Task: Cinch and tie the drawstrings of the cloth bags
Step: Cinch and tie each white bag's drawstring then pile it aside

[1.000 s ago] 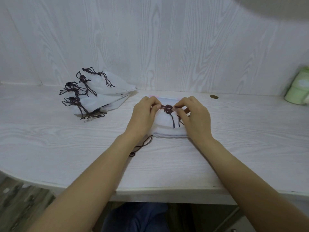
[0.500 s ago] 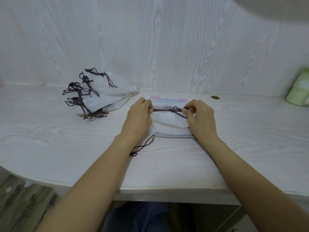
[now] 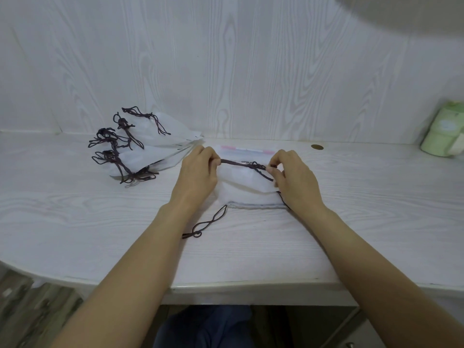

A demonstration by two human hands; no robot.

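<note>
A white cloth bag (image 3: 247, 187) lies flat on the white wood-grain table (image 3: 75, 222), in front of me. Its dark drawstring (image 3: 244, 165) is stretched taut across the bag's top, with a small knot near its right end. My left hand (image 3: 198, 177) pinches the string's left end. My right hand (image 3: 296, 179) pinches the right end beside the knot. A loose looped end of cord (image 3: 206, 226) trails on the table below my left wrist.
A pile of several white bags with tied dark drawstrings (image 3: 140, 149) lies at the back left. A green and white object (image 3: 444, 131) stands at the far right by the wall. A small brass disc (image 3: 316, 146) sits in the tabletop behind my right hand.
My hands have moved apart, pulling the drawstring out from a bunched knot into a taut line across the bag's top.
</note>
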